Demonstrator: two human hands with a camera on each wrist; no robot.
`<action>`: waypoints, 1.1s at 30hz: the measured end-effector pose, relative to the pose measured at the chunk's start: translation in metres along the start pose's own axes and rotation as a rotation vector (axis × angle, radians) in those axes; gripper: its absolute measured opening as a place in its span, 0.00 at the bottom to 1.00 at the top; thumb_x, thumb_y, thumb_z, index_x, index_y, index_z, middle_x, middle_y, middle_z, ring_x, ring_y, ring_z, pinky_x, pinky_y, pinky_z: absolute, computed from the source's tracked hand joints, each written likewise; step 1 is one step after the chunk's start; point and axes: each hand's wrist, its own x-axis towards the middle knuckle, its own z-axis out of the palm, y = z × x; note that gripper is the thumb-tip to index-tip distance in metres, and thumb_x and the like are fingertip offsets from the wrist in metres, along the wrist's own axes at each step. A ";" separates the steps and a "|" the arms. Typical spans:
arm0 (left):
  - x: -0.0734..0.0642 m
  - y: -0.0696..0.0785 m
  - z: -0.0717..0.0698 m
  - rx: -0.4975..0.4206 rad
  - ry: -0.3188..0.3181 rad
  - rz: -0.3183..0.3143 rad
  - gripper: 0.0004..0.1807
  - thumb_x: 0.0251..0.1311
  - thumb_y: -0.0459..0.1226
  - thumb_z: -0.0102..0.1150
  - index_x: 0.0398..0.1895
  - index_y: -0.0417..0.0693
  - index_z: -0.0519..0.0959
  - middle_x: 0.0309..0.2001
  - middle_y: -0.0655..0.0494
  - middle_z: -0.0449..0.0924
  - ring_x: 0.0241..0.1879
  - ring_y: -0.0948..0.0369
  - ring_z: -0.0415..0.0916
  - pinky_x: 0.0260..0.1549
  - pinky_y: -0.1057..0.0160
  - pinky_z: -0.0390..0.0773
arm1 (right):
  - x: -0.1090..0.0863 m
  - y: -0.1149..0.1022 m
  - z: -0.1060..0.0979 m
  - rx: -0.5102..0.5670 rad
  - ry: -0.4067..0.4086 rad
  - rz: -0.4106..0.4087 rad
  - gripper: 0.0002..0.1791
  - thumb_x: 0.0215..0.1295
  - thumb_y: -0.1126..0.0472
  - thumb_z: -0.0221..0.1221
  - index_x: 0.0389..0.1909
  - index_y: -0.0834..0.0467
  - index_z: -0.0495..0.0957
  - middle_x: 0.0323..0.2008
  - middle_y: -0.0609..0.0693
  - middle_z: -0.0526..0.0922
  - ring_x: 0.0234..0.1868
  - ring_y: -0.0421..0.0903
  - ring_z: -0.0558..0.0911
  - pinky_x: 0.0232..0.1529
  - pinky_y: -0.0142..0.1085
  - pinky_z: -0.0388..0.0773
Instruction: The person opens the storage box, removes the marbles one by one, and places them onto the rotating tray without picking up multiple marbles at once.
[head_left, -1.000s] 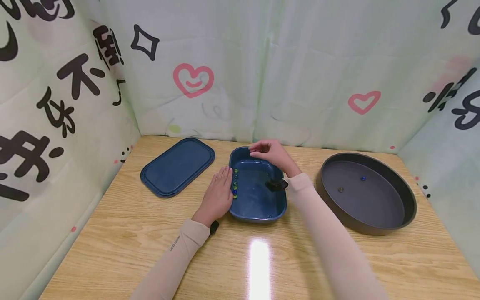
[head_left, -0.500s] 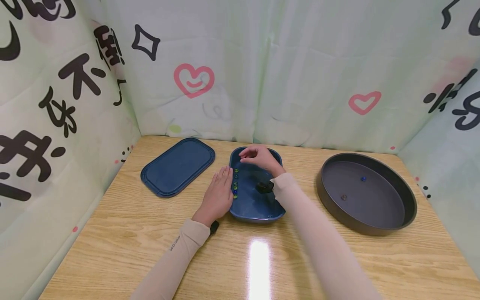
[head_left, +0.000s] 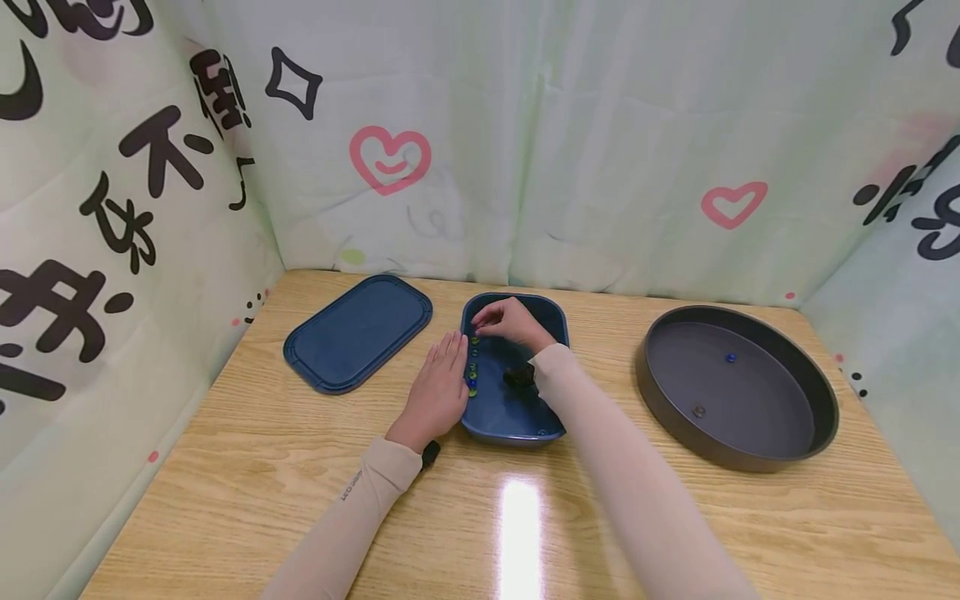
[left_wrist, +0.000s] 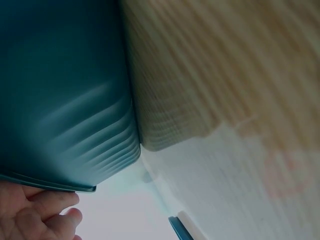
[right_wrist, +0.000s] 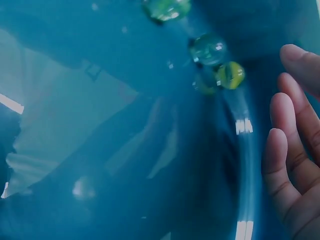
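A blue rectangular box (head_left: 517, 417) stands at the table's middle, with several glass marbles (head_left: 472, 375) lined up inside along its left wall. One more marble (head_left: 542, 432) lies near its front right. My left hand (head_left: 435, 387) rests with straight fingers along the box's left rim. My right hand (head_left: 513, 323) reaches inside the box near the back left, fingertips close to the row's far end. In the right wrist view its loosely bent fingers (right_wrist: 277, 150) are beside a yellow-green marble (right_wrist: 231, 75) and a clear marble (right_wrist: 207, 48); nothing shows in their grasp.
A blue lid (head_left: 358, 333) lies flat at the back left. On the right stands a round dark pan (head_left: 738, 433) containing a blue marble (head_left: 731, 357) and a brownish marble (head_left: 699, 411). Printed curtains (head_left: 600, 150) hang behind the wooden table (head_left: 420, 525).
My right hand has moved left and down from the box's back rim towards the marble row. The brownish marble has rolled towards the pan's front. My left hand stays in place.
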 end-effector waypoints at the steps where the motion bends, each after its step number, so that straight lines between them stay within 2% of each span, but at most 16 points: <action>1: 0.000 0.000 0.000 0.001 0.002 0.000 0.33 0.68 0.38 0.41 0.73 0.37 0.47 0.75 0.46 0.45 0.75 0.53 0.39 0.74 0.53 0.42 | 0.000 0.001 0.001 -0.008 -0.003 0.007 0.12 0.58 0.68 0.62 0.42 0.68 0.82 0.41 0.63 0.84 0.38 0.47 0.84 0.47 0.38 0.81; 14: 0.001 0.001 -0.001 0.006 0.006 0.007 0.33 0.68 0.37 0.42 0.73 0.37 0.47 0.75 0.45 0.45 0.75 0.52 0.40 0.73 0.53 0.43 | 0.004 0.007 0.006 -0.092 -0.040 0.047 0.10 0.56 0.68 0.63 0.40 0.65 0.84 0.38 0.59 0.86 0.33 0.42 0.82 0.46 0.37 0.81; 33: 0.001 0.000 0.000 0.007 0.002 -0.005 0.33 0.67 0.37 0.42 0.73 0.37 0.47 0.75 0.46 0.45 0.75 0.52 0.40 0.73 0.52 0.44 | 0.007 0.005 0.011 -0.168 -0.053 0.062 0.09 0.55 0.70 0.64 0.38 0.64 0.84 0.35 0.58 0.86 0.31 0.43 0.82 0.43 0.35 0.82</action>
